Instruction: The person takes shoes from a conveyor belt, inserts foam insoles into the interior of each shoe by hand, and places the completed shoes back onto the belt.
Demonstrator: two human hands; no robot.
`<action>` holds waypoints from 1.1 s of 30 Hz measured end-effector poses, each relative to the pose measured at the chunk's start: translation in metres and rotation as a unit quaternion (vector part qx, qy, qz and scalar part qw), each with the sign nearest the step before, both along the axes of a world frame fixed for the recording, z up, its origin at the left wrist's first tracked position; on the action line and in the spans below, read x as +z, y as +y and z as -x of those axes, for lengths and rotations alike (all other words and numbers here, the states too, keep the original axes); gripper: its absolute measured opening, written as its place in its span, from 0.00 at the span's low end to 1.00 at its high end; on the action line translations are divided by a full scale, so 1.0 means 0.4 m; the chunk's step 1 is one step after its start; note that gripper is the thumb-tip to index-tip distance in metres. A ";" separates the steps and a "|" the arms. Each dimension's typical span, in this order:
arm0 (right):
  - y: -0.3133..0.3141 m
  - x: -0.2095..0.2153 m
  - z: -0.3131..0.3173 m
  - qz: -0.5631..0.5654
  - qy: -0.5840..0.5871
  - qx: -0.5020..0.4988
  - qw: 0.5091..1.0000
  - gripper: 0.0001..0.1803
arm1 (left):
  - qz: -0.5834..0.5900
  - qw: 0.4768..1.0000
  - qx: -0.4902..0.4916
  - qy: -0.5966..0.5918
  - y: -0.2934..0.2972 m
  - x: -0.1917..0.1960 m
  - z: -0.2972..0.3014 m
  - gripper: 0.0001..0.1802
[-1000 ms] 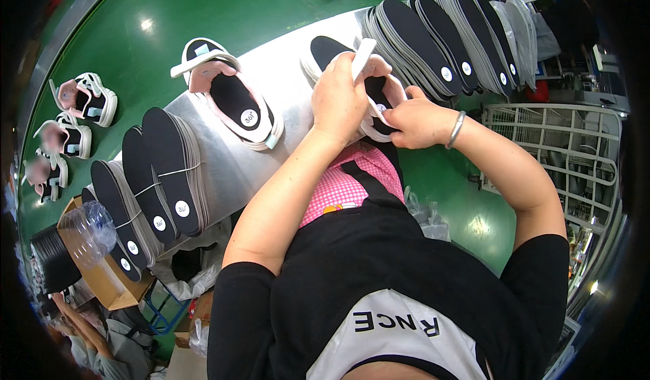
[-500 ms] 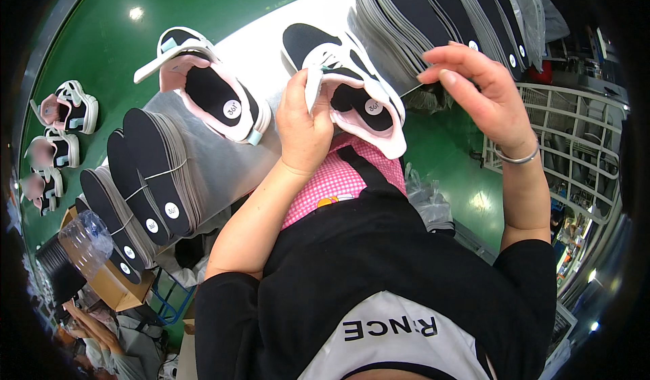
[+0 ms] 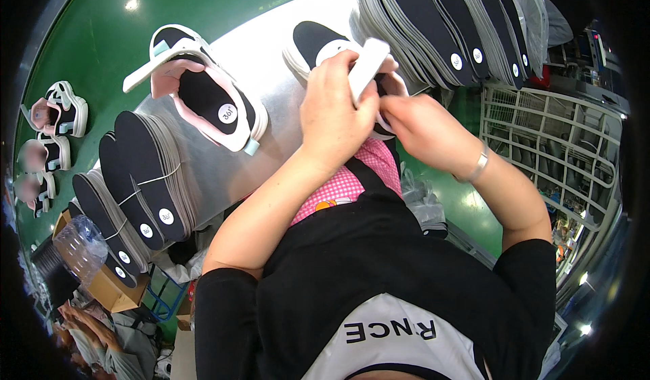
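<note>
Toe away from me, a black-and-white sneaker (image 3: pixel 313 40) with pink lining rests at the near edge of the metal table. My left hand (image 3: pixel 335 112) is closed on its upper, and a white tongue or strap sticks up between thumb and fingers. At the heel opening, my right hand (image 3: pixel 426 133) has its fingers curled against the collar; the fingertips are hidden inside the shoe. Left of it sits a matching sneaker (image 3: pixel 203 95), its white strap folded out and a dark insole with a round white label inside.
Tied stacks of black insoles (image 3: pixel 143 166) lie on the table's left, and more insole stacks (image 3: pixel 420 24) at its far right. Several sneakers (image 3: pixel 64 109) stand farther left. A white wire rack (image 3: pixel 548 136) is at right, a cardboard box (image 3: pixel 118 285) at lower left, near another person's arm (image 3: pixel 91 322).
My right hand has come down leftward from the air to the shoe's collar. My left hand has shifted up and right over the upper, with the white piece now standing up.
</note>
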State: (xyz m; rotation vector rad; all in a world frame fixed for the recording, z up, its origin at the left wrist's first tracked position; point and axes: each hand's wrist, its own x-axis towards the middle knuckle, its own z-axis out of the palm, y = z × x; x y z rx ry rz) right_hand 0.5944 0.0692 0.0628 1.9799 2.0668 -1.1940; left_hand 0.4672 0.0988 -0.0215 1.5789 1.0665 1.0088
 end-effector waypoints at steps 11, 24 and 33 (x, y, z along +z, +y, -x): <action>0.038 -0.119 0.030 0.008 -0.226 0.168 0.960 0.14 | 0.039 0.999 -0.027 -0.010 -0.033 0.012 0.004 0.26; 0.053 -0.037 0.010 -0.082 -0.073 -0.017 0.994 0.15 | -0.004 0.999 -0.018 0.029 -0.029 -0.015 0.014 0.27; 0.055 -0.110 -0.026 0.274 0.143 -0.238 0.921 0.10 | 0.042 0.997 -0.048 -0.033 -0.023 -0.036 -0.016 0.24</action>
